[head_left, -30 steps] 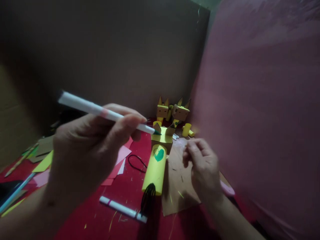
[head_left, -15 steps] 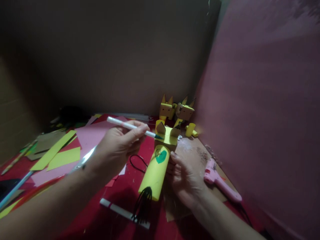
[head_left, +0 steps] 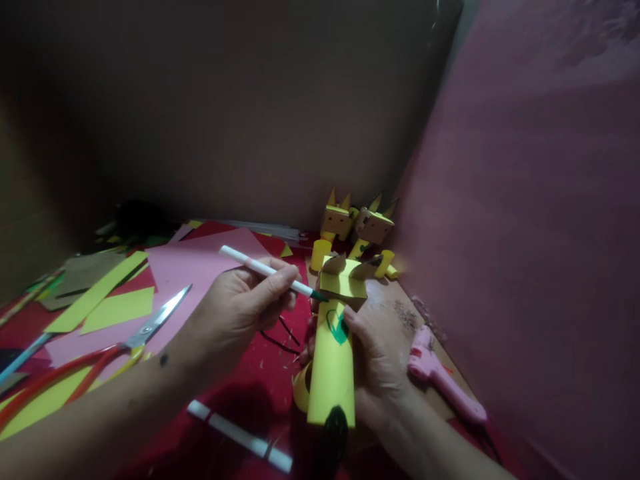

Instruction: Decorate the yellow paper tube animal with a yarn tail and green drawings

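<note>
My left hand [head_left: 260, 290] pinches a white marker [head_left: 265, 269] with a dark green tip. That tip is at the upper end of the yellow paper tube body, just below the head; I cannot tell whether it touches. My right hand [head_left: 373, 353] wraps around the paper animal [head_left: 333, 380], thumb on top beside a green heart-shaped mark. The animal has a box head [head_left: 343, 283] with two ears, and a black yarn tail [head_left: 336, 433] at the near end. A second white marker [head_left: 240, 437] lies on the red surface below my left hand.
Scissors [head_left: 145, 333] with red and yellow handles lie at left on pink paper [head_left: 200, 260] and yellow strips [head_left: 100, 293]. A pink glue gun [head_left: 445, 377] rests at right on cardboard [head_left: 387, 310]. Two similar paper animals [head_left: 336, 219] stand behind, near the walls.
The animal has turned and tilted in my right hand, and its tail end now points toward me. The marker tip has moved from the head down to the top of the body.
</note>
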Tool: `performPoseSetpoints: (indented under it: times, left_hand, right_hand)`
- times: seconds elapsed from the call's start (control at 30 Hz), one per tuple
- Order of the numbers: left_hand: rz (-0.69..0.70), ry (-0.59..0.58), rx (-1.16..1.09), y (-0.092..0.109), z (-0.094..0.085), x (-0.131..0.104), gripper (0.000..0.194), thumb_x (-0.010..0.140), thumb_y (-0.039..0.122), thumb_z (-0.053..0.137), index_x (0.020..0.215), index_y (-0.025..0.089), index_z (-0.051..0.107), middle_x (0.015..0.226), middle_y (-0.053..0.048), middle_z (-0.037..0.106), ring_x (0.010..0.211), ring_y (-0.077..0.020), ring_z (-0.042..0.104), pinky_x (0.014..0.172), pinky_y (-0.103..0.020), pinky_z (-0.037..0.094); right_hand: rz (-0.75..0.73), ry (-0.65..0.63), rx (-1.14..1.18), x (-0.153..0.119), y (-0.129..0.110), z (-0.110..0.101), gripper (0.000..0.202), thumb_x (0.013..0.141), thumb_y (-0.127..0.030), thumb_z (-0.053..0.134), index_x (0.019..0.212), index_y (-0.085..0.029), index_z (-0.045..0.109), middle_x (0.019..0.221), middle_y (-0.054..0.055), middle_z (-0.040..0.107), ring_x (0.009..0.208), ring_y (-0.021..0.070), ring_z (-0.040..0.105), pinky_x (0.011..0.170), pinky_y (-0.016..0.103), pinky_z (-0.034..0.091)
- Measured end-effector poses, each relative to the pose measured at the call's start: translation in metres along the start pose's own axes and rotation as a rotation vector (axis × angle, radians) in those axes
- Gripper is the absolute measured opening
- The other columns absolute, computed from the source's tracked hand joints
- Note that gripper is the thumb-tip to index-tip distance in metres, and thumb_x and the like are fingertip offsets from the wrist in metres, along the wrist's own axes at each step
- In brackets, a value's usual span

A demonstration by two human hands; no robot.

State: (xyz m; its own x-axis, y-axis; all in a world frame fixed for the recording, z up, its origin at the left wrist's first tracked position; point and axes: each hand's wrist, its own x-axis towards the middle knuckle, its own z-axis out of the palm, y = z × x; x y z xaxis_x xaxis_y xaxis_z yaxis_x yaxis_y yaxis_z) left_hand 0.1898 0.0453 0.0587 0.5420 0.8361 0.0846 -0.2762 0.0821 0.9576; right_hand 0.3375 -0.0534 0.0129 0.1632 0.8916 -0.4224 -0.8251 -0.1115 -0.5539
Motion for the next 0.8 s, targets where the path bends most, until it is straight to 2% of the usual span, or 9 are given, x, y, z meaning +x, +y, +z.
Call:
performPoseSetpoints:
  times: [0.1, 0.2, 0.37, 0.57, 0.8]
  left_hand:
    - [0.06, -0.035, 0.061, -0.002, 0.002, -0.004, 0.028, 0.089, 0.043, 0.079, 0.073, 0.02, 0.074, 0.058, 0.003, 0.058, 0.049, -0.0047, 0.041, 0.043, -0.011, 0.033]
    - [0.101, -0.062, 0.094, -0.001, 0.006, -0.006, 0.024, 0.089, 0.04, 0.078, 0.074, 0.022, 0.076, 0.055, 0.004, 0.057, 0.047, -0.0046, 0.04, 0.042, -0.011, 0.033]
    - [0.092, -0.13, 0.047, 0.0, 0.01, -0.009, 0.024, 0.092, 0.039, 0.075, 0.072, 0.024, 0.075, 0.053, 0.004, 0.057, 0.045, -0.0058, 0.043, 0.042, -0.012, 0.035]
    - [0.048, -0.094, 0.107, -0.002, 0.004, -0.01, 0.026, 0.088, 0.047, 0.079, 0.074, 0.024, 0.077, 0.057, 0.003, 0.052, 0.05, -0.0074, 0.041, 0.044, -0.013, 0.037]
    - [0.041, -0.066, 0.145, -0.004, 0.002, -0.009, 0.03, 0.086, 0.051, 0.079, 0.074, 0.024, 0.076, 0.058, 0.004, 0.048, 0.052, -0.0092, 0.036, 0.045, -0.017, 0.034]
  right_hand:
    - [0.011, 0.014, 0.002, 0.002, -0.001, 0.001, 0.06, 0.047, -0.053, 0.101, 0.085, -0.015, 0.074, 0.068, 0.001, 0.075, 0.055, 0.0175, 0.065, 0.066, 0.036, 0.06]
    - [0.048, -0.024, -0.061, 0.006, 0.001, -0.001, 0.066, 0.048, -0.064, 0.098, 0.085, -0.013, 0.075, 0.063, 0.002, 0.073, 0.052, 0.018, 0.065, 0.059, 0.033, 0.058]
    - [0.023, -0.128, -0.068, 0.018, 0.012, -0.012, 0.068, 0.063, -0.078, 0.085, 0.084, -0.015, 0.074, 0.06, 0.003, 0.069, 0.059, 0.022, 0.069, 0.066, 0.038, 0.062]
    - [-0.047, -0.122, -0.019, 0.025, 0.021, -0.012, 0.065, 0.063, -0.074, 0.088, 0.09, -0.016, 0.073, 0.07, 0.004, 0.071, 0.065, 0.0237, 0.072, 0.069, 0.041, 0.063]
    - [-0.046, -0.157, -0.08, 0.021, 0.019, -0.006, 0.068, 0.057, -0.081, 0.086, 0.083, -0.02, 0.07, 0.066, 0.005, 0.071, 0.071, 0.0282, 0.074, 0.066, 0.042, 0.062]
